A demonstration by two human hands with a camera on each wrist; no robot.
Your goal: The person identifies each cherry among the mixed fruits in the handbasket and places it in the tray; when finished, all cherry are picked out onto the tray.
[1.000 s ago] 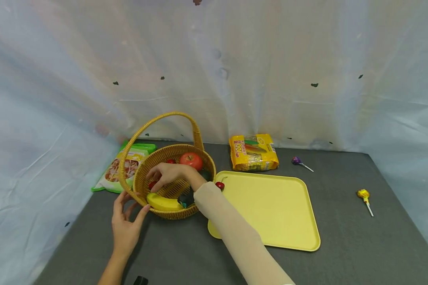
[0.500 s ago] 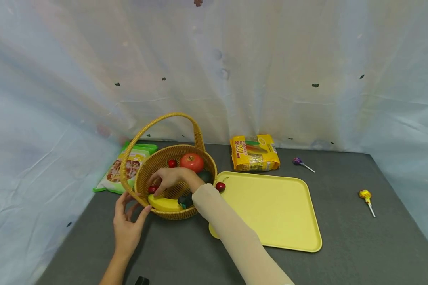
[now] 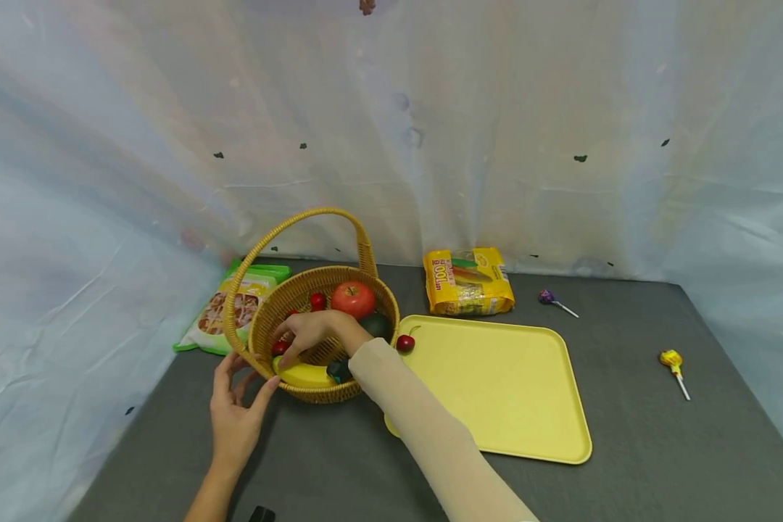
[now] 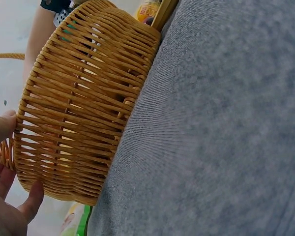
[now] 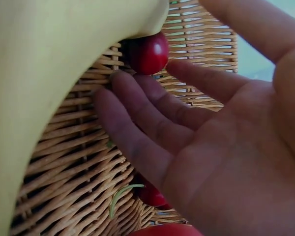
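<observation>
The left hand (image 3: 235, 424) pinches the basket (image 3: 322, 395) by its near-left rim. Inside, the right hand (image 3: 313, 328), grip spread, reaches beside a cherry (image 5: 150, 54) next to the banana (image 3: 307, 375). Open bench (image 3: 333, 460) runs before the basket's near edge.

Legible marking: one number, on the yellow packet (image 3: 470, 286).
Red figures are showing on the packet's left part, reading as "001" or "100"; the order is remaining uncertain. Its other lettering is appearing too blurred to read. The green-and-white bag (image 3: 210, 319) is carrying a printed front, too small for reading any wording.
</observation>
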